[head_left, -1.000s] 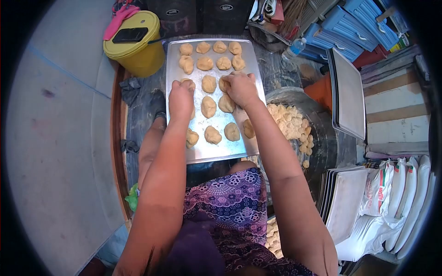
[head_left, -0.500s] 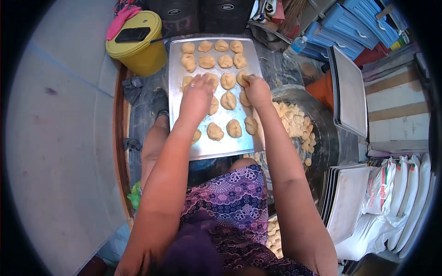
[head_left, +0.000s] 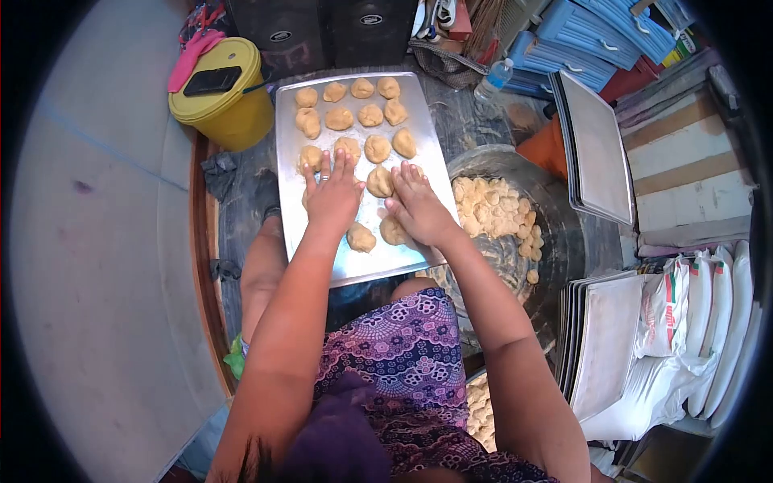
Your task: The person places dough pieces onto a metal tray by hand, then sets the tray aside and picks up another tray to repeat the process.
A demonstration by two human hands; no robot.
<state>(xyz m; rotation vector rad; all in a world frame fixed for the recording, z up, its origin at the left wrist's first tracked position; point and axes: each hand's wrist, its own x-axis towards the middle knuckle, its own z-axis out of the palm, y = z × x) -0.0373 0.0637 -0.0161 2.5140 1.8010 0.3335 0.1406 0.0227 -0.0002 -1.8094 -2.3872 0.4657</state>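
Rows of dough balls (head_left: 377, 148) lie on a metal baking tray (head_left: 364, 270) in front of me. My left hand (head_left: 332, 201) rests flat with its fingers apart over dough on the tray's left side, below the third row. On the right side my right hand (head_left: 421, 208) is spread over other pieces, its thumb beside a dough ball (head_left: 380, 181). Both palms hide the dough under them. Near the tray's lower edge sits another dough ball (head_left: 361, 237).
A wide basin (head_left: 564, 241) with many dough pieces (head_left: 491, 205) stands right of the tray. Upper left is a yellow bucket (head_left: 256, 121) with a phone (head_left: 212, 80) on its lid. Stacked trays (head_left: 608, 338), a water bottle (head_left: 493, 80) and white sacks (head_left: 700, 322) are at the right.
Both hands have moved down the tray and flattened, fingers spread. My right hand has left the dough at the right edge. The whole view has shifted slightly.
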